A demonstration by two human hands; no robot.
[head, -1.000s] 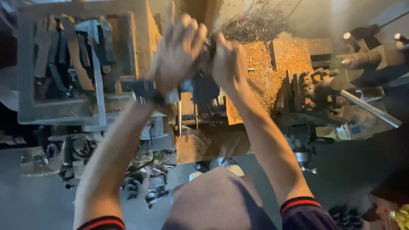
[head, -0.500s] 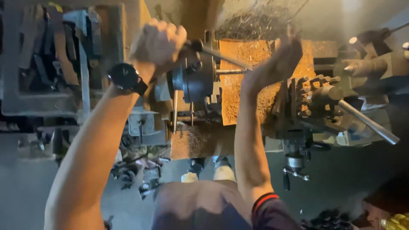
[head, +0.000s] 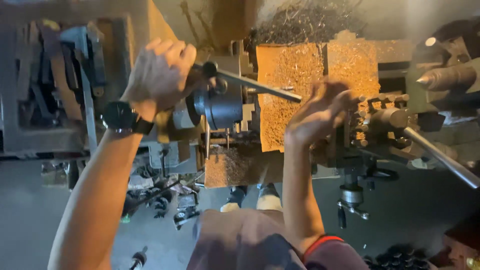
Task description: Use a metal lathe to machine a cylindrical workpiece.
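**Two bare hands at a lathe chuck**

Two hands work over a metal lathe strewn with golden swarf. The left hand (head: pixel 160 75), with a black round wristwatch (head: pixel 119 117) on its wrist, is closed in a fist around the near end of a long grey steel bar (head: pixel 250 82), which slants down to the right from the fist and crosses above the dark round steel chuck (head: pixel 222 107). The chuck sits just below and right of that fist, with thin pins hanging under it. The right hand (head: pixel 317 115) is raised to the right of the chuck, fingers loosely curled and spread, palm turned toward the machine; it grips nothing, and its fingertips lie near the free tip of the bar without clearly touching it. Behind it are two flat orange-brown surfaces covered in brass-coloured chips (head: pixel 290 95). Just right of this hand stands the grey tool post with bolts (head: pixel 385 122), from which a long steel lever (head: pixel 440 155) runs down to the right. A pointed tailstock centre (head: pixel 445 77) shows at upper right. Below, the person's light-toed shoes (head: pixel 255 197) stand on the grey floor.
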